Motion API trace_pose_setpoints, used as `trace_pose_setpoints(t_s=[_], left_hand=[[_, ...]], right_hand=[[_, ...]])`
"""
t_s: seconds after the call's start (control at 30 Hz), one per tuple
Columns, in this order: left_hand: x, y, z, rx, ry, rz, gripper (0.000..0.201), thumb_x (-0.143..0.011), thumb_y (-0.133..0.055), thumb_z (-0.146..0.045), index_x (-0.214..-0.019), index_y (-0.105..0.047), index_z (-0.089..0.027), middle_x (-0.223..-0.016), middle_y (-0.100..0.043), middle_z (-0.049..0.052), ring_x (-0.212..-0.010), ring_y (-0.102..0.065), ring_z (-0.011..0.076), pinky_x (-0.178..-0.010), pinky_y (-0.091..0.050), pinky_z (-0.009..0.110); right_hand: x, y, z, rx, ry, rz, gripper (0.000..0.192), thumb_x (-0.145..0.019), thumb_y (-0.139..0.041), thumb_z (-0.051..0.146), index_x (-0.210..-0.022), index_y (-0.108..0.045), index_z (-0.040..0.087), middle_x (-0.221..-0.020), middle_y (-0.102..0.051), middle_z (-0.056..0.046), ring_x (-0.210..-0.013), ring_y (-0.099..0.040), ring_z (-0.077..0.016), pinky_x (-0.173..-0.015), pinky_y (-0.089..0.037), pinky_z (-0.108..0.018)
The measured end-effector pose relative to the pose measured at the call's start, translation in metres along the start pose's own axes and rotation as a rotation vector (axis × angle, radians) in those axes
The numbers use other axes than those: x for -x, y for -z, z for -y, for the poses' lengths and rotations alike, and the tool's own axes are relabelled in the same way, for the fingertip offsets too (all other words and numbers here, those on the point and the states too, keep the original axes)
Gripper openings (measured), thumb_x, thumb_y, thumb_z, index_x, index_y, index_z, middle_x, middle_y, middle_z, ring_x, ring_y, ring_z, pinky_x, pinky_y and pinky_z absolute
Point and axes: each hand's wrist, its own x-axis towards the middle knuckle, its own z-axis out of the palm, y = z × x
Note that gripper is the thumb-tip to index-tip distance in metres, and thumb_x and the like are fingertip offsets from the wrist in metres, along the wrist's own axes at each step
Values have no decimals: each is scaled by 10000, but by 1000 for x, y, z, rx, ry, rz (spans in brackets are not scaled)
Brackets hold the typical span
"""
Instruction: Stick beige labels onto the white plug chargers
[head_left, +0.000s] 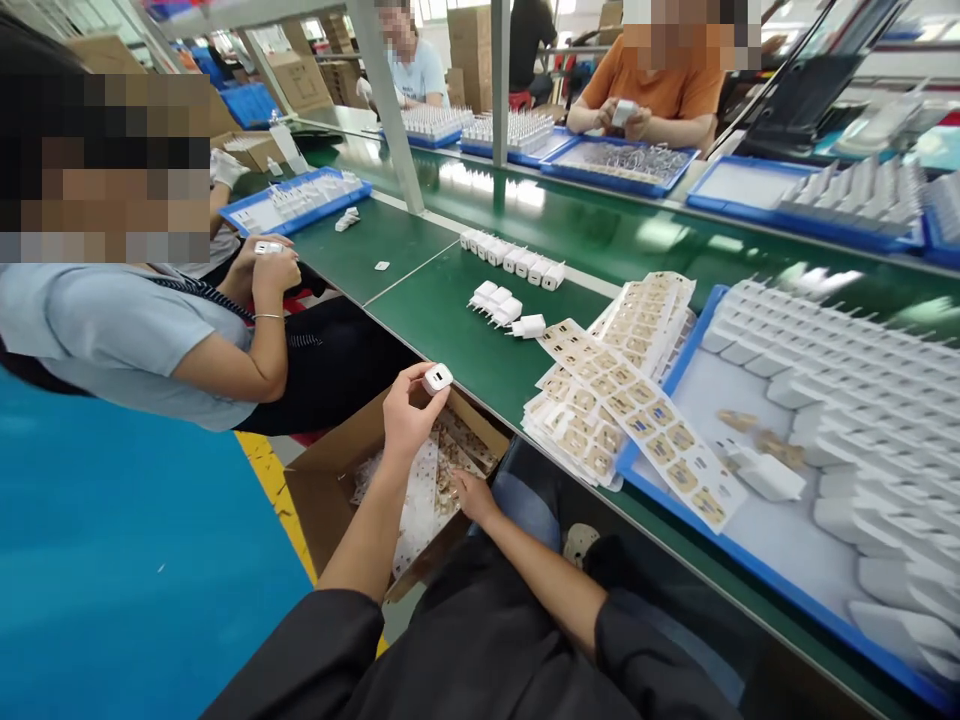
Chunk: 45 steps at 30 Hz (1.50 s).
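My left hand (409,415) pinches a white USB charger (437,378) at its sides, its port face turned up toward me. Below it, over an open cardboard box (322,490), is my right hand (475,500). Its fingers are drawn together, and whatever they may hold is too small to make out. Paper scraps and used sticker backing (420,500) lie in the box. On the green table ahead stand a row of white chargers (514,260) and a small cluster of chargers (496,303). Sticker sheets (637,400) are piled to the right, one overlapping a tray.
A blue tray (634,468) full of white chargers fills the right side. The green table's edge (480,398) runs close in front of me. A co-worker (225,340) sits at the left holding a charger. Across the table, other people sit behind more blue trays (622,165).
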Motion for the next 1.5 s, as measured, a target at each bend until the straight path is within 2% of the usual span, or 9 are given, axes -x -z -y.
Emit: trace_pose_setpoints(t_s=[0.2,0.47,0.67,0.87,0.93,1.03,1.17,1.3,1.5], left_hand=[[-73,-39,25,-240,-180,-17,343,-826,-703,-240,-1160,-634,-199,-1178,-699,91,-1095,-651,242,-994,-509,379],[-198,-78,56,-433,-63,48,338,-795,-703,-207,-1132,-676,-196,-1217,-705,141,-1215,-575,357,-1073,-396,504],[-224,-111,78,-390,-2,174,443,-803,-731,-330,-1224,-677,-205,-1207,-735,143,-1196,-622,381,-1056,-426,523],[-231,-121,91,-231,23,277,439,-929,-581,-435,-1298,-620,-201,-1179,-745,102,-924,-714,233,-883,-550,361],[-229,-120,94,-180,22,275,404,-961,-523,-413,-1286,-617,-193,-1146,-746,94,-910,-710,210,-872,-557,339],[-225,-120,98,-115,18,277,374,-964,-505,-397,-1257,-620,-195,-1120,-737,86,-919,-698,201,-862,-562,327],[-222,-121,100,-55,2,315,355,-936,-541,-390,-1218,-632,-195,-1094,-729,86,-963,-684,214,-878,-560,338],[-222,-121,98,-25,-14,350,366,-904,-578,-369,-1220,-635,-194,-1105,-724,90,-986,-677,227,-910,-554,367],[-224,-121,102,30,34,361,449,-802,-708,-326,-1232,-651,-208,-1141,-744,91,-1073,-686,274,-1020,-523,429]], right_hand=[[-23,-1,-24,22,-147,43,315,-985,-622,374,-1216,-631,161,-1216,-666,-87,-1049,-673,-215,-906,-586,-434],[-17,0,-30,94,-233,220,261,-991,-616,364,-1155,-650,163,-1120,-692,-67,-942,-687,-180,-828,-604,-378],[-22,7,-9,187,-236,259,242,-1000,-601,360,-1164,-654,191,-1148,-693,-68,-949,-685,-176,-825,-606,-370],[10,20,36,286,-70,249,195,-879,-685,165,-1011,-723,303,-1051,-760,-5,-1002,-720,-226,-944,-578,-460],[43,41,73,280,45,270,280,-820,-695,148,-966,-735,383,-1036,-776,38,-1012,-733,-223,-951,-578,-396],[87,100,151,393,396,279,332,-865,-669,351,-1196,-680,363,-1115,-763,-21,-1019,-728,-236,-922,-580,-342],[70,202,235,801,288,-108,377,-944,-521,224,-1311,-607,229,-1249,-697,-97,-990,-716,-225,-907,-553,-356],[-7,266,247,1147,75,-259,539,-892,-624,153,-1418,-507,158,-1369,-589,-182,-1065,-692,-284,-860,-523,-348],[-70,282,231,1141,126,-209,498,-826,-712,122,-1307,-591,175,-1203,-667,-121,-994,-682,-231,-812,-488,-287]])
